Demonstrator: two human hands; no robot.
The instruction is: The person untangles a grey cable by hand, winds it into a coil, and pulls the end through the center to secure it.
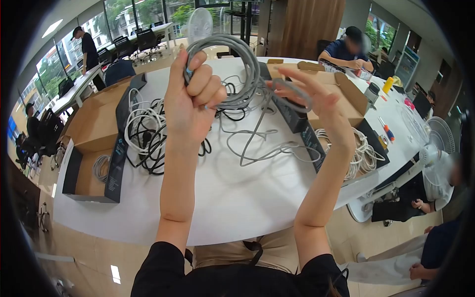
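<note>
Raised over the table, my left hand [194,96] is closed around a wound coil of grey cable [250,59]. My right hand [321,101] is to the right of the coil, its fingers stretched toward it and slightly blurred. A bend of the same grey cable runs across those fingers, against the inside of the hand. Loose grey strands [255,133] hang from the coil and trail over the white table [237,198]. Behind my left forearm lies a tangle of black cables [151,161] and white cables [138,121].
On the left, an open box [94,190] holds a small grey cable coil [101,167]. Another open box [381,161] on the right contains white cables [363,156]. Beyond it are a screwdriver [388,132] and a yellow bottle [388,84]. A person [349,49] sits across the table.
</note>
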